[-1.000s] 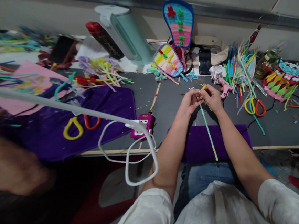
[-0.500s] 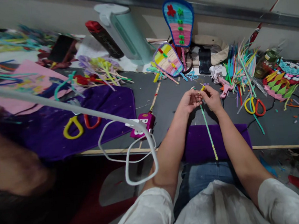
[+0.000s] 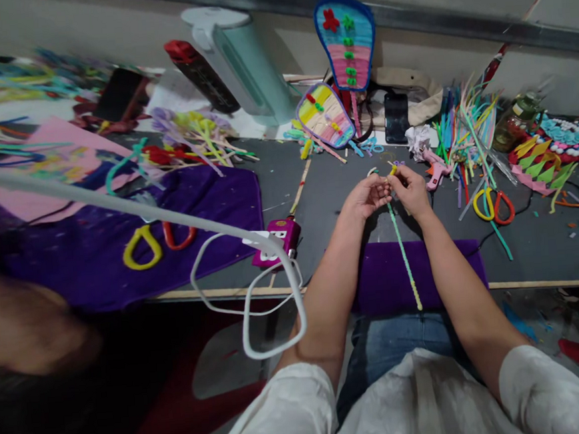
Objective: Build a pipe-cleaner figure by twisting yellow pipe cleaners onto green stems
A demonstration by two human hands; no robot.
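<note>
My left hand is closed in a pinch on a twisted green-and-yellow pipe cleaner, whose long end hangs toward my lap over a rolled purple cloth. Right beside it, my right hand pinches a small yellow piece at the upper end, apparently pipe cleaner too. The fingertips of both hands nearly meet, and they hide how the pieces join. Beyond the hands stand a fan-shaped pipe cleaner piece in blue and pink and a smaller yellow one.
A pink glue gun, a bundle of pipe cleaners and scissors lie to the right. Leftward are a purple power socket, a white lamp arm, a kettle and another person's blurred arm.
My hands stay almost in place, with only slight finger movement at the top of the pipe cleaner. The other person's arm at the left has shifted slightly.
</note>
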